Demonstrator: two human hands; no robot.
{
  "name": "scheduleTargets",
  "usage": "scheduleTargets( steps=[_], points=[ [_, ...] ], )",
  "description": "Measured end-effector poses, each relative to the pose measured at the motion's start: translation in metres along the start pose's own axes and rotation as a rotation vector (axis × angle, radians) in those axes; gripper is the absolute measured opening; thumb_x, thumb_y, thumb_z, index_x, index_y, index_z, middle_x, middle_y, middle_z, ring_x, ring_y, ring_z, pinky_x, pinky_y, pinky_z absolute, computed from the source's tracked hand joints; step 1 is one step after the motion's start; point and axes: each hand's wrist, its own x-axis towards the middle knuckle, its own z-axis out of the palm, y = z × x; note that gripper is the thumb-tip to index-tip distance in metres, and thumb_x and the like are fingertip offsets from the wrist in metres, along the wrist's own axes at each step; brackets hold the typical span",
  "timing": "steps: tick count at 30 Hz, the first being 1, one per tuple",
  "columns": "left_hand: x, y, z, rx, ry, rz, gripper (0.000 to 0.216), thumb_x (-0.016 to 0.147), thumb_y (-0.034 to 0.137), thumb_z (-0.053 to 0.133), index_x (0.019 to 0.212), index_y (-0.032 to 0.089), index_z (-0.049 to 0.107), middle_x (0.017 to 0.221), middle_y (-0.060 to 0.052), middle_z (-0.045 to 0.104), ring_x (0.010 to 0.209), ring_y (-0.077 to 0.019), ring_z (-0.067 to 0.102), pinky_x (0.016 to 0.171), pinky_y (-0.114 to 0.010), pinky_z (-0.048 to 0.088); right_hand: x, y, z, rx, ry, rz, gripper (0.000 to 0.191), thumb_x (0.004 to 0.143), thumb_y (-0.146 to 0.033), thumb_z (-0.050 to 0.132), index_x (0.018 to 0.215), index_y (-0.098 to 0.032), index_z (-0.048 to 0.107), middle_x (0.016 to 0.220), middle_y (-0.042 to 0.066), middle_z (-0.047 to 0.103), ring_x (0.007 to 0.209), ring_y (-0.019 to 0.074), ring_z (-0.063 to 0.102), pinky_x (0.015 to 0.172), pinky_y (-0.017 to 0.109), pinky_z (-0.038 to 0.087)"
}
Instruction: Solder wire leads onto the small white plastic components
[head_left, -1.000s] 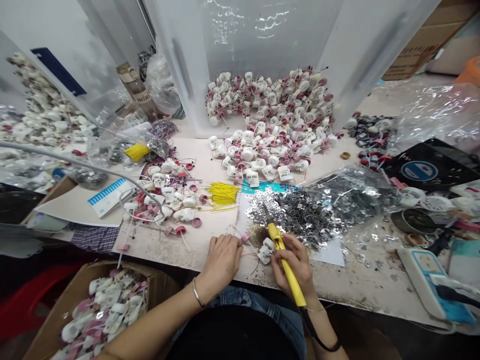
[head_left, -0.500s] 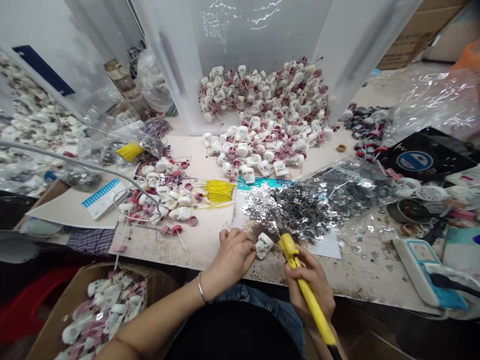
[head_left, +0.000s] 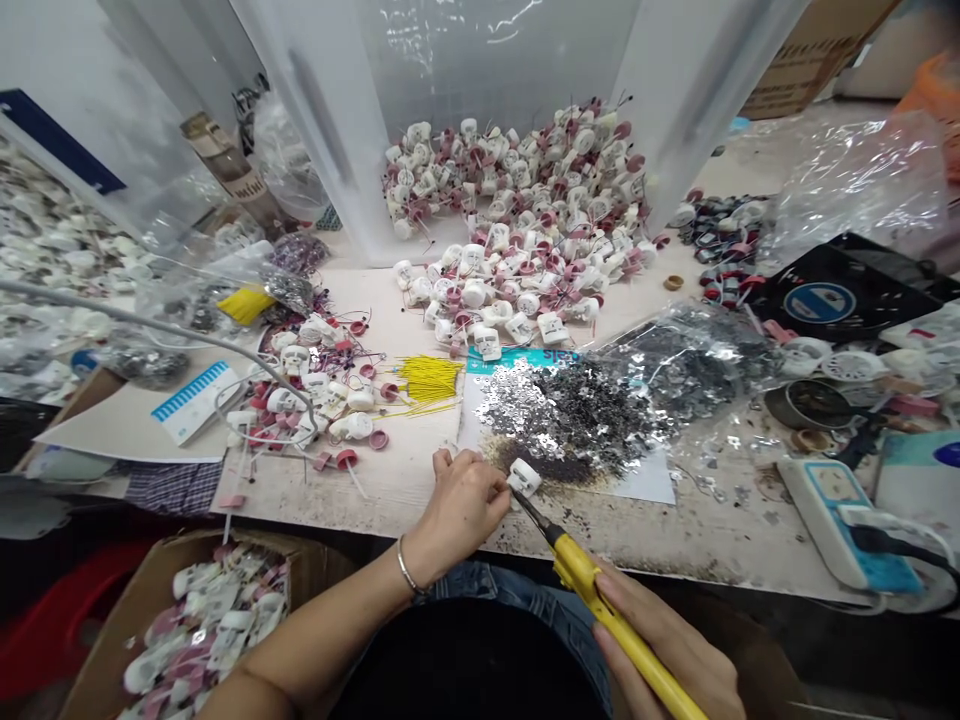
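Observation:
My left hand [head_left: 466, 503] is closed, its fingertips pinching the near side of a small white plastic housing [head_left: 525, 476] just above the table's front edge. In my right hand [head_left: 675, 635] is a yellow-handled soldering iron [head_left: 579, 572], its fingers wrapped round the handle. The iron's dark tip meets the housing close to my left fingertips; the exact contact point is too small to make out. Beyond the housing, a heap of small shiny and dark metal pieces [head_left: 592, 405] lies on a white sheet [head_left: 651, 482]. Yellow wires [head_left: 429, 380] lie left of that heap.
A translucent bin [head_left: 337, 190] on its side spills white and pink parts [head_left: 517, 210] onto the table. More parts with wires [head_left: 330, 390] lie at left, under a grey cable [head_left: 172, 328]. A cardboard box [head_left: 112, 620] of parts stands lower left. At right is a power strip [head_left: 844, 530].
My right hand has moved down and right, bringing the soldering iron's tip from the metal heap back to the white housing. My left hand keeps its pinch. The view has shifted slightly.

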Motion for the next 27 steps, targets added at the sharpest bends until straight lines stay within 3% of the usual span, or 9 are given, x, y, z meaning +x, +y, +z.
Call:
scheduleTargets(
  steps=[4,15,20,24,27],
  points=[
    [0.001,0.001,-0.001,0.002,-0.007,-0.006,0.019,0.082,0.018,0.055,0.069,0.021,0.068,0.074,-0.002,0.068,0.093,-0.0218,0.055,0.085,-0.040,0.024,0.002,0.000,-0.001,-0.007,0.026,-0.076,0.050,0.076,-0.007,0.057,0.125,-0.015,0.057,0.113,0.009,0.068,0.098,0.0248,0.069,0.072,0.034,0.064],
    [0.002,0.004,-0.002,0.013,-0.005,-0.024,0.018,0.080,0.019,0.055,0.066,0.019,0.067,0.072,-0.003,0.068,0.089,-0.0215,0.056,0.084,-0.041,0.024,0.012,-0.011,-0.010,-0.111,-0.103,-0.069,0.054,0.077,-0.012,0.059,0.130,-0.020,0.053,0.112,0.006,0.069,0.096,0.0239,0.070,0.076,0.031,0.063],
    [0.002,0.005,-0.001,0.026,0.002,-0.029,0.019,0.079,0.019,0.055,0.066,0.020,0.068,0.070,-0.003,0.067,0.088,-0.0220,0.057,0.083,-0.041,0.025,0.014,-0.013,-0.007,-0.099,0.059,-0.037,0.053,0.075,-0.009,0.060,0.127,-0.021,0.057,0.108,0.006,0.070,0.091,0.0239,0.071,0.070,0.032,0.065],
    [0.004,0.005,0.001,0.039,0.007,-0.030,0.017,0.079,0.019,0.057,0.067,0.020,0.068,0.072,-0.003,0.068,0.088,-0.0219,0.057,0.085,-0.041,0.026,0.003,-0.009,0.000,-0.082,0.097,-0.018,0.055,0.075,-0.009,0.060,0.128,-0.020,0.055,0.113,0.006,0.068,0.092,0.0232,0.070,0.072,0.031,0.064],
    [0.003,0.001,-0.004,-0.004,-0.010,-0.007,0.012,0.082,0.021,0.059,0.076,0.021,0.069,0.082,-0.003,0.070,0.090,-0.0219,0.058,0.086,-0.040,0.029,-0.005,-0.005,0.007,0.003,0.168,0.118,0.063,0.075,-0.008,0.063,0.135,-0.021,0.047,0.119,0.006,0.065,0.097,0.0233,0.069,0.078,0.035,0.063]
  ],
)
